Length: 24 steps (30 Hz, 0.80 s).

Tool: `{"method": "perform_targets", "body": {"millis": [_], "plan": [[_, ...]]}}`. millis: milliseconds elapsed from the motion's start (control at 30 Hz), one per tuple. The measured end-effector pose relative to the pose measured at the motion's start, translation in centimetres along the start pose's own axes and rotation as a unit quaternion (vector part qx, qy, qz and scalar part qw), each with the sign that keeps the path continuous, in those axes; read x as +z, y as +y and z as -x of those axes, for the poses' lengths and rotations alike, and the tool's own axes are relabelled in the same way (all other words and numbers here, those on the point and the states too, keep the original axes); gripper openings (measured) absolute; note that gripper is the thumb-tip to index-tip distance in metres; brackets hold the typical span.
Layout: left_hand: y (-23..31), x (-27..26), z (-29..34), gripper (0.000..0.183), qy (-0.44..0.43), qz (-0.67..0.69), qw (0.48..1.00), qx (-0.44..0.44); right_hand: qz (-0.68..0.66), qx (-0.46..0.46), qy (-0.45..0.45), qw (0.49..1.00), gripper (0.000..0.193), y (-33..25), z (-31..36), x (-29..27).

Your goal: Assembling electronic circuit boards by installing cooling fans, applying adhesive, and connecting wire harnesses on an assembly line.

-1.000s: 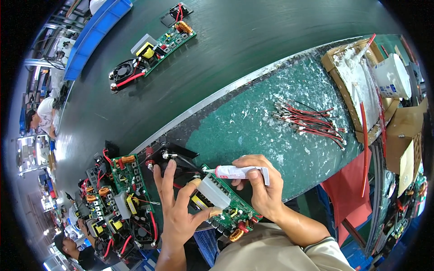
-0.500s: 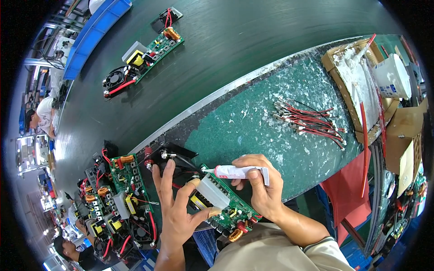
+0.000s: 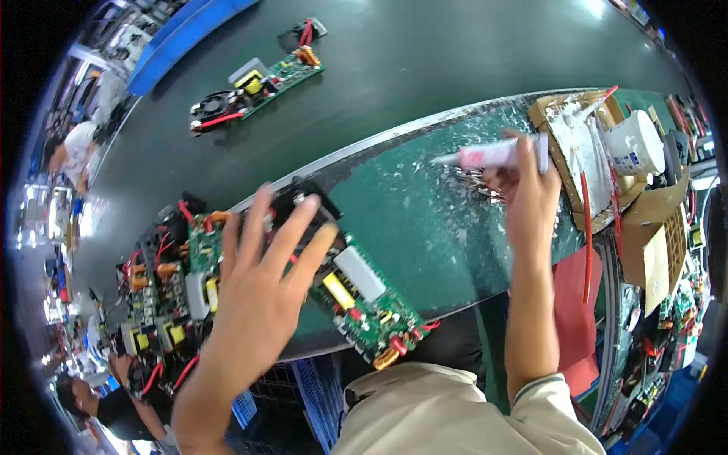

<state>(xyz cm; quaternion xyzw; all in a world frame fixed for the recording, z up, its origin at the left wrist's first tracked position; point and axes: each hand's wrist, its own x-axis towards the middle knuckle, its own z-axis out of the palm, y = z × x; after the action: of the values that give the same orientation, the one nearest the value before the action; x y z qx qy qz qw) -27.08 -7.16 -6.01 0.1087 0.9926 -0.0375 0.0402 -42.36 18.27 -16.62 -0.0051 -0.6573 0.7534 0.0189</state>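
Note:
My right hand [image 3: 531, 193] is closed round a white glue tube [image 3: 497, 155] with a pinkish-red band. The tube's pointed nozzle faces left, above the bench and apart from the circuit board. Under that hand, a bundle of red and black wires [image 3: 474, 179] is mostly hidden. My left hand [image 3: 265, 292], blurred and with its fingers spread, is over the left end of a green circuit board [image 3: 390, 322]. This board carries a pale grey heat sink [image 3: 360, 273], a yellow transformer [image 3: 338, 291] and a copper coil [image 3: 385, 358]. A black end panel [image 3: 307, 199] lies past my fingertips.
More circuit boards [image 3: 171, 303] are crowded at the left. Another board with a fan [image 3: 262, 87] lies on the dark conveyor belt [image 3: 394, 61]. At the right are a paste-smeared carton [image 3: 557, 125], a white tub [image 3: 635, 144] and a red tube [image 3: 586, 243]. A co-worker [image 3: 114, 402] is at lower left.
My right hand has carried the glue tube from the board up and right, over the wire bundle. My left hand has come off the heat sink, its fingers spreading. The view has shifted.

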Motion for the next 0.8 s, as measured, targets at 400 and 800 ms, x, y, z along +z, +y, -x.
{"method": "perform_targets", "body": {"millis": [400, 800], "plan": [[-3.3, 6.1, -2.9, 0.042, 0.07, -0.053, 0.99, 0.109, 0.507, 0.198, -0.324, 0.774, 0.044, -2.3, 15.4, -5.5], [-4.8, 5.2, -2.6, 0.011, 0.044, -0.045, 0.997, 0.033, 0.474, -0.007, -0.366, 0.801, 0.02, -0.2, 18.3, -7.2]]}}
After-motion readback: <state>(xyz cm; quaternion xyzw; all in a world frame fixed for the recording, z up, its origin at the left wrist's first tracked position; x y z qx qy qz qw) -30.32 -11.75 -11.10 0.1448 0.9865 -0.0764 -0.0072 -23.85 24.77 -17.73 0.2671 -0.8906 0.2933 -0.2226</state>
